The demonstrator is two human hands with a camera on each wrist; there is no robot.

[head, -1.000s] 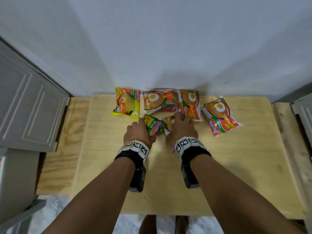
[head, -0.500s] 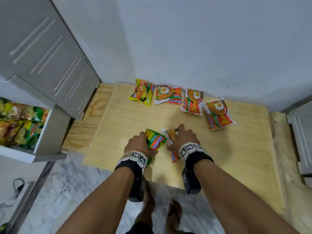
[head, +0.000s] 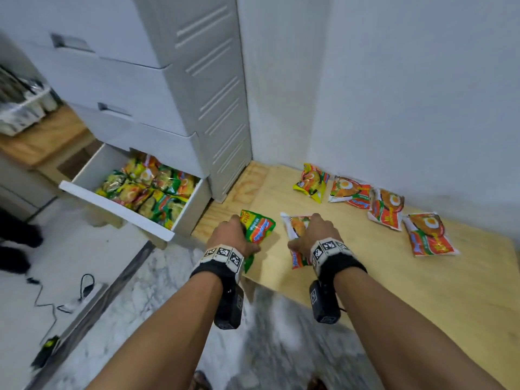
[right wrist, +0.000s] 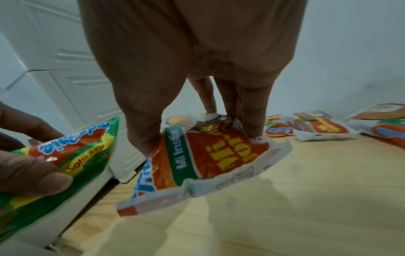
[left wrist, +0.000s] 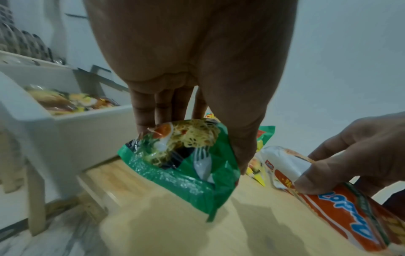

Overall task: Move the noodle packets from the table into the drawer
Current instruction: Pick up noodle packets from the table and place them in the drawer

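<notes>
Since half a second ago, both held packets have been carried leftward off the middle of the table [head: 394,299] toward its left edge, and the open drawer [head: 118,205] has come more fully into the head view. At the far left, a wooden counter [head: 42,142] bearing a rack of dishes [head: 19,105] is seen, and below it cables [head: 56,299] lie on the marbled floor [head: 157,282]. The drawer is pulled out from the white cabinet [head: 180,88] and is already filled with noodle packets in green, yellow and red wrappers; their print cannot be read there. Next, a green packet [head: 257,230] is gripped by the left hand [head: 232,239], thumb on one face and fingers curled behind the other, and it is held just above the table's left edge, near the drawer's corner. On it, "Soto" can be read in the right wrist view, with a partly hidden logo that is possibly "Indomie". Beside it, a red and white packet [head: 297,229] is grasped by the right hand [head: 315,236], pinched between thumb and fingers and lifted clear of the wood; "Mi Instan" is printed on its green band, with large yellow lettering that is too creased to read. Further right, four packets are left lying along the wall [head: 408,94]: a yellow packet [head: 311,182], then three red ones with a fried egg pictured, the last red packet [head: 429,235] set slightly apart and nearest the right edge.
</notes>
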